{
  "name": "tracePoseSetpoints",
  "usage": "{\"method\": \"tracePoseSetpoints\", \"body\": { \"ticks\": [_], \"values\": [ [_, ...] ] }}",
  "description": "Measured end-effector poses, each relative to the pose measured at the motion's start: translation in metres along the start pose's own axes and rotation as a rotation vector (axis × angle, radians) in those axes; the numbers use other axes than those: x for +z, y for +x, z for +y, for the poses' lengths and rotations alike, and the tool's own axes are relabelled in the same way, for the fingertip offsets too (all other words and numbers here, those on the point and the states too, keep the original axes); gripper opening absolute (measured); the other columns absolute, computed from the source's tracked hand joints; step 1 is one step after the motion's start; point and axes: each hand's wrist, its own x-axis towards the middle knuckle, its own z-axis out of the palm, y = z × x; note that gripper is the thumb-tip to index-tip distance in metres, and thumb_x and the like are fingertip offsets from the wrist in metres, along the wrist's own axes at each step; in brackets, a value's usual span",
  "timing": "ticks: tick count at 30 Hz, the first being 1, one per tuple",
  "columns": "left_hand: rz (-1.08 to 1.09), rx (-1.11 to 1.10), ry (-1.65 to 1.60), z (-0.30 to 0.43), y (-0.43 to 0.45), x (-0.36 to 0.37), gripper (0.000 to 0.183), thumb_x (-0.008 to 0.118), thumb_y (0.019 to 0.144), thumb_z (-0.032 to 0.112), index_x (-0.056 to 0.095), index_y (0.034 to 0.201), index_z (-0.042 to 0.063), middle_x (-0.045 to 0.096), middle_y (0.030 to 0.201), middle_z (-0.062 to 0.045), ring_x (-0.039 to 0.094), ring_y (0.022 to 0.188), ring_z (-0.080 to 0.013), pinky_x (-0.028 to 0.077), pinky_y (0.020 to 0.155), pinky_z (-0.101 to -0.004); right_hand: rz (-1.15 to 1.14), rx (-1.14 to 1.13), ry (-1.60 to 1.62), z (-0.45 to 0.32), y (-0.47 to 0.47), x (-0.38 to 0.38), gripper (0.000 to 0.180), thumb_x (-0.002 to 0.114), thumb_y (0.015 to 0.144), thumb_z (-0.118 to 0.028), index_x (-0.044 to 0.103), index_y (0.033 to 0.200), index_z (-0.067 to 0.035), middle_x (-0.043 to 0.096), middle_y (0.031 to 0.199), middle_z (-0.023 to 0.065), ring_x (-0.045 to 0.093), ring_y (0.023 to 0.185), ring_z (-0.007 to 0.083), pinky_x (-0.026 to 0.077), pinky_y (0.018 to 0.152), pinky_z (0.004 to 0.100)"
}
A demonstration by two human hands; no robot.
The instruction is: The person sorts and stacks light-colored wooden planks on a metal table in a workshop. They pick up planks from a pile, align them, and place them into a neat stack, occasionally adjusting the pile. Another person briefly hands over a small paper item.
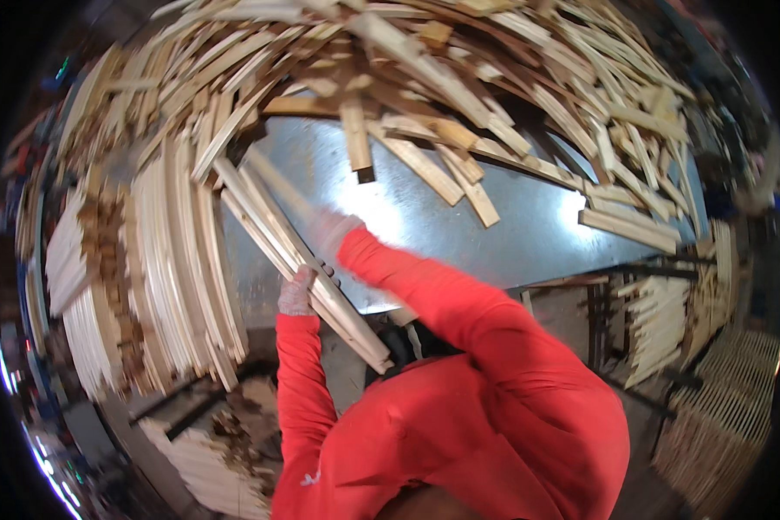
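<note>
My left hand [299, 290], in a light knit glove, is closed around a bundle of several long wooden strips [286, 244] held at a slant over the near left part of the metal tabletop [442, 250]. The far ends of the bundle point to the upper left, the near ends towards my body. Just right of the bundle, my right hand [335, 231] is blurred by motion; a blurred wooden strip [276, 179] reaches from it to the upper left, apparently in its grip. Both forearms are in red sleeves.
A large jumbled heap of wooden strips [422, 65] covers the far side of the table. Neatly laid strips [175, 260] lie at the left. More stacked strips stand in racks at the lower left [208, 465] and right [656, 325], with dark metal bars [663, 270] beside the table.
</note>
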Motion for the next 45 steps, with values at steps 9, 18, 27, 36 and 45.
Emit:
{"method": "tracePoseSetpoints", "body": {
  "ticks": [9,18,27,36,45],
  "values": [
    [0.145,-0.157,0.719,0.021,0.009,0.052,0.059,0.07,0.082,0.045,0.059,0.117,-0.001,0.066,0.101,-0.013,0.063,0.08,-0.0264,0.053,0.076,-0.0441,0.081,0.091,0.496,0.017,-0.082,0.056,0.052,0.047,0.089,-0.033,0.044,0.131,-0.002,0.062,0.114,0.0227,0.061,0.106,0.0374,0.046,0.092,0.0435],
    [0.393,-0.014,1.644,0.009,-0.03,0.097,0.111,0.069,0.076,0.053,0.004,0.148,-0.001,0.045,0.132,-0.034,0.051,0.118,-0.0456,0.043,0.099,-0.0476,-0.021,-0.197,-0.047,0.117,-0.2,0.029,0.034,0.047,0.087,-0.026,0.066,0.109,-0.007,0.067,0.094,0.0195,0.064,0.093,0.0379,0.052,0.079,0.0479],
    [0.542,0.116,1.659,-0.011,-0.031,0.09,0.108,0.077,0.072,0.032,0.006,0.148,0.003,0.039,0.135,-0.032,0.049,0.12,-0.0442,0.042,0.101,-0.0461,-0.009,0.993,-0.55,0.463,-0.439,-0.115,0.11,0.08,0.062,-0.054,0.027,0.144,-0.005,0.039,0.144,0.0194,0.033,0.137,0.033,0.028,0.112,0.0427],
    [0.376,0.699,1.193,-0.079,-0.096,0.202,0.075,0.07,0.077,0.022,0.036,0.138,-0.006,0.043,0.136,-0.025,0.039,0.13,-0.0379,0.031,0.11,-0.0403,-0.097,0.5,-0.475,0.444,-0.451,-0.087,0.082,0.074,0.069,-0.052,0.041,0.132,-0.01,0.054,0.115,0.0137,0.053,0.111,0.031,0.043,0.092,0.0443],
    [-0.558,0.037,0.113,-0.156,-0.144,0.285,0.081,0.073,0.082,0.04,0.032,0.143,0.004,0.06,0.111,-0.01,0.061,0.1,-0.0234,0.052,0.085,-0.0389,0.009,0.028,0.619,0.226,-0.261,-0.092,0.056,0.064,0.078,-0.05,0.065,0.108,-0.002,0.069,0.085,0.0142,0.067,0.078,0.0277,0.052,0.074,0.0368]
  ]
}}
